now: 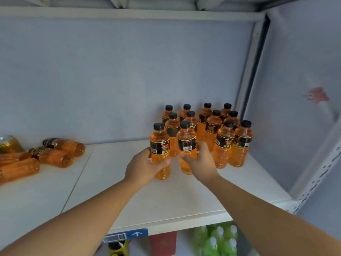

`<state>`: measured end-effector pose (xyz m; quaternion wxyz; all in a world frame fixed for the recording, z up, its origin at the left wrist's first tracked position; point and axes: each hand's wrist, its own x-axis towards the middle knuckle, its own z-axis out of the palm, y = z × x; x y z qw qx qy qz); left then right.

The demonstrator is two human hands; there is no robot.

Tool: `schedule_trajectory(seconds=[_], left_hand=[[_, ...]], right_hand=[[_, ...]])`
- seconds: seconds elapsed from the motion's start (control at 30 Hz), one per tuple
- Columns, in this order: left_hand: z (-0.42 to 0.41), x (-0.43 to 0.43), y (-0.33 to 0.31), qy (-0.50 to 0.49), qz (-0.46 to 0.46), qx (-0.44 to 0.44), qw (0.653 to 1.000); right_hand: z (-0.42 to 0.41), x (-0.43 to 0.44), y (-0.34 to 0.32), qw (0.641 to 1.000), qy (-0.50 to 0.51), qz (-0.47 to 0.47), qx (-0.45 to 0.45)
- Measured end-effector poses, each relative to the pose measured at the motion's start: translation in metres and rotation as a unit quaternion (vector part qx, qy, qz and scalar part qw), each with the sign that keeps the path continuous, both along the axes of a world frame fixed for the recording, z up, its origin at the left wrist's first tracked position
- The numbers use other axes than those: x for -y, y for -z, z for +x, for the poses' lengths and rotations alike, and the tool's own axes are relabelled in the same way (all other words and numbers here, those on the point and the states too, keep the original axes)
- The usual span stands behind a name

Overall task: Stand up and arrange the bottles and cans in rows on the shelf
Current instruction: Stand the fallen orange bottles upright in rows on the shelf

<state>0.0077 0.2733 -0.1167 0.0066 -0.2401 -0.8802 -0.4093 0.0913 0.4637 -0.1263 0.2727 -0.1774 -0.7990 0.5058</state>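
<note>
Several orange drink bottles with black caps and black labels stand in rows (214, 126) at the right rear of the white shelf (166, 198). My left hand (142, 166) grips one upright orange bottle (160, 143) at the front left of the group. Beside it my right hand (200, 160) is wrapped around a second upright bottle (186, 143). Both bottles stand on or just above the shelf; contact cannot be judged. More orange bottles (55, 154) lie on their sides at the left.
A gold can (9, 145) sits at the far left behind the lying bottles. The shelf's upright post (249, 71) and a grey side wall close off the right. Green bottles (217, 241) and a red box (163, 242) fill the shelf below.
</note>
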Motion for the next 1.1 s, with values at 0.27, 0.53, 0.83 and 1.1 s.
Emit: schedule_trajectory(seconds=[0.27,0.53,0.83,1.1], left_hand=[[0.003,-0.048,0.011,-0.002,-0.004,0.021,1.000],[-0.005,-0.066,0.029,0.003,0.025,0.050,0.998],[-0.009,-0.066,0.039,0.019,0.013,0.050,0.998],[-0.018,-0.073,0.028,0.051,-0.012,0.070,0.996]], right_hand=[[-0.006,-0.036,0.023,0.999,0.015,-0.033,-0.004],[-0.008,-0.047,0.029,1.000,-0.029,-0.011,-0.002],[-0.012,-0.052,0.034,0.999,-0.035,-0.014,0.030],[-0.013,-0.045,0.030,0.997,-0.005,-0.005,0.081]])
